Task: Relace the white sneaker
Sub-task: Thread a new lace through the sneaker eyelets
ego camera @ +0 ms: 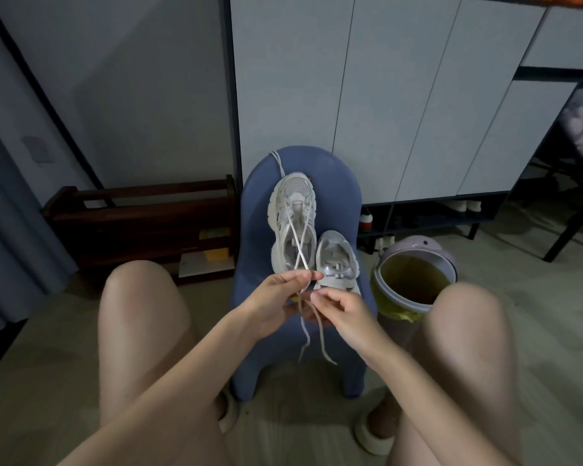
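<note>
White and a bit shiny, two sneakers sit on a blue stool (344, 183) in front of the person's knees. The far sneaker (292, 220) points its toe away, so its lace holes face the person. That makes it easy to reach. Its lace (302, 240) runs through the low holes only, and the two ends cross and come up to the hands. So the lacing looks just begun.

The near sneaker (337, 260) lies just beside the first one, touching it. Another lace (278, 163) trails off behind the far shoe.

The left hand (276, 297) pinches the crossed lace ends with thumb and finger and lifts them tight. I think this keeps both ends even. The right hand (340, 311) has curled fingers and seems to pinch a loose end lower down. The loose tails hang below both hands.
</note>
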